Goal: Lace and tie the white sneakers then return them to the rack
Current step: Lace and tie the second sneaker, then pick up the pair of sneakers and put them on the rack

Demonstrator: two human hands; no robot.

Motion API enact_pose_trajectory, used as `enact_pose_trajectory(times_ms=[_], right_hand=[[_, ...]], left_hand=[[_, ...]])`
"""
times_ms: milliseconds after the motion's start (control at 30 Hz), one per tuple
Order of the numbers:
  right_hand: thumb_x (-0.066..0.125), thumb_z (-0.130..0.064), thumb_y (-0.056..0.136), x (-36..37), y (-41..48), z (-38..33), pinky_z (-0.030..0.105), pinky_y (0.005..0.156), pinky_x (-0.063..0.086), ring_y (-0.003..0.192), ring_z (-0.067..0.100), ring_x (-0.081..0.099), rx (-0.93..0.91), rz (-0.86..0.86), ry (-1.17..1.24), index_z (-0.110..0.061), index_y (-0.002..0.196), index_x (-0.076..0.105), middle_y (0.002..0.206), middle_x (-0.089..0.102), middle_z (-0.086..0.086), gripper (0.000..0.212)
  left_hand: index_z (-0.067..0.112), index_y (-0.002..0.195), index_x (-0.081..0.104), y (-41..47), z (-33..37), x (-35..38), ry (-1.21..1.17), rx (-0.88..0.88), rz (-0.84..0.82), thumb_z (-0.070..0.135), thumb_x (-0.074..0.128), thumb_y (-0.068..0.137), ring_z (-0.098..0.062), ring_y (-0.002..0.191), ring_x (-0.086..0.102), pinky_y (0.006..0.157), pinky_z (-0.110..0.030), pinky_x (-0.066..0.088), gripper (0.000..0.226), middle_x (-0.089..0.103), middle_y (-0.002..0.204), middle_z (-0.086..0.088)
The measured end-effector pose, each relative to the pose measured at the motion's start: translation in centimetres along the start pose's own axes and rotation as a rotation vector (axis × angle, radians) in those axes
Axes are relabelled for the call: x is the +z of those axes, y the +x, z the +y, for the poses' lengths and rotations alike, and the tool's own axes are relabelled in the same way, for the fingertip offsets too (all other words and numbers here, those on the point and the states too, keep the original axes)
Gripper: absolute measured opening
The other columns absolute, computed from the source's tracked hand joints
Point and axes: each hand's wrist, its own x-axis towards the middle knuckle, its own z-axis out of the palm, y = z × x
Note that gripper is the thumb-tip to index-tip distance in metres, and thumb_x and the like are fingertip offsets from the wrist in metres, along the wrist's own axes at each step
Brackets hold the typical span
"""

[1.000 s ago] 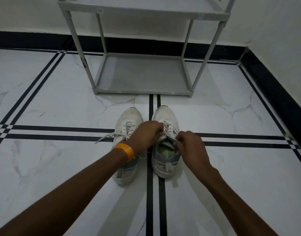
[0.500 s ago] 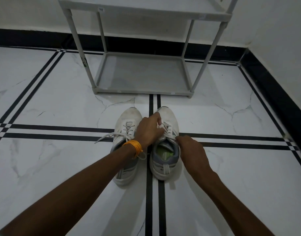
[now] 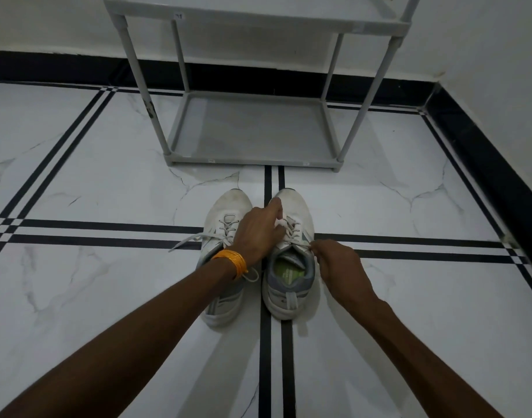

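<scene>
Two white sneakers (image 3: 260, 251) sit on the floor before my rack (image 3: 252, 128); my left hand (image 3: 260, 229) pinches the right shoe's lace (image 3: 289, 226), right hand (image 3: 338, 263) pulling its end taut for threading.

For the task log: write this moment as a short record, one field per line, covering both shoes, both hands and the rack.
setting: white marble floor with black stripes
right shoe: white lace-up sneaker with green insole, laces loose
left shoe: white lace-up sneaker beside it, one lace end trailing left on the floor
left hand: left hand with orange bangles, grip pinching a lace over the right shoe
right hand: right hand pinching a lace at that shoe's collar
rack: grey plastic shoe rack beyond the toes, bottom shelf holds nothing
</scene>
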Motion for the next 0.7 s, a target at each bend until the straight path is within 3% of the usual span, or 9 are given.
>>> enact_pose_trajectory(times_ms=[100,200,267,333,433,500,567,633,700], right_hand=[[0.053,-0.034,0.097,-1.4,-0.1,-1.5,0.031,0.065,0.055,0.082,0.018,0.066,0.199,-0.051,0.353,-0.018,0.113,0.063,0.093,0.07,0.001,0.024],[0.062,-0.044,0.089,-1.5,-0.2,-1.7,0.02,0.047,0.048,0.076,0.016,0.066,0.418,-0.299,0.466,-0.029,0.11,0.05,0.09,0.066,-0.002,0.028],[0.062,-0.041,0.088,-0.4,0.0,-1.2,0.024,0.047,0.05,0.066,0.019,0.067,0.496,-0.389,0.406,-0.021,0.107,0.054,0.086,0.068,0.005,0.029],[0.057,-0.034,0.088,0.4,0.5,-1.2,0.03,0.05,0.055,0.057,0.019,0.066,0.507,-0.384,0.37,-0.013,0.1,0.06,0.079,0.069,0.01,0.025],[0.053,-0.024,0.089,1.2,1.3,-1.4,0.03,0.048,0.056,0.049,0.019,0.065,0.455,-0.355,0.379,-0.008,0.094,0.062,0.075,0.068,0.012,0.018],[0.052,-0.019,0.09,1.7,1.6,-1.7,0.035,0.054,0.058,0.055,0.023,0.066,0.409,-0.308,0.346,-0.008,0.095,0.061,0.08,0.068,0.012,0.015],[0.05,-0.021,0.088,1.9,1.6,-2.1,0.044,0.063,0.06,0.064,0.026,0.066,0.361,-0.255,0.317,-0.009,0.095,0.062,0.083,0.067,0.011,0.018],[0.045,-0.031,0.084,1.9,1.3,-2.3,0.049,0.067,0.059,0.073,0.028,0.066,0.34,-0.231,0.317,-0.008,0.098,0.062,0.086,0.066,0.011,0.032],[0.044,-0.03,0.084,1.3,0.8,-2.6,0.051,0.07,0.059,0.078,0.03,0.066,0.336,-0.222,0.317,-0.007,0.105,0.061,0.09,0.063,0.009,0.035]], left_hand=[[0.018,0.128,0.046,-1.4,-0.1,-2.3,-0.061,-0.034,0.03,0.048,0.061,0.089,-0.023,0.093,0.062,0.076,-0.036,0.053,0.051,0.066,0.104,-0.006],[0.021,0.143,0.036,-4.1,-2.8,-5.0,0.102,-0.182,0.044,0.054,0.061,0.085,-0.028,0.124,0.047,0.099,-0.045,0.046,0.072,0.048,0.141,-0.01],[0.02,0.145,0.032,-6.1,-4.5,-6.6,0.116,-0.346,-0.075,0.059,0.065,0.08,-0.028,0.124,0.047,0.095,-0.04,0.047,0.083,0.043,0.144,-0.011],[0.021,0.147,0.029,-7.4,-5.5,-7.3,-0.089,-0.447,-0.266,0.06,0.07,0.075,-0.024,0.118,0.052,0.09,-0.031,0.046,0.092,0.046,0.143,-0.008],[0.028,0.15,0.023,-7.6,-7.5,-7.4,-0.168,-0.46,-0.318,0.065,0.081,0.06,-0.022,0.119,0.057,0.099,-0.035,0.049,0.113,0.053,0.142,-0.002],[0.025,0.144,0.029,-7.4,-8.8,-6.3,-0.081,-0.461,-0.301,0.049,0.084,0.062,-0.025,0.108,0.063,0.088,-0.039,0.055,0.101,0.062,0.129,-0.004],[0.014,0.129,0.042,-7.4,-8.7,-4.8,-0.038,-0.448,-0.196,0.022,0.072,0.074,-0.028,0.095,0.064,0.072,-0.033,0.05,0.063,0.066,0.112,-0.011],[0.007,0.121,0.05,-7.5,-7.6,-3.8,-0.067,-0.397,-0.052,0.01,0.06,0.082,-0.028,0.086,0.062,0.068,-0.027,0.041,0.04,0.067,0.106,-0.015],[0.005,0.125,0.051,-7.7,-6.5,-3.8,-0.093,-0.323,0.001,0.01,0.054,0.087,-0.029,0.086,0.064,0.072,-0.023,0.04,0.039,0.069,0.108,-0.015]])
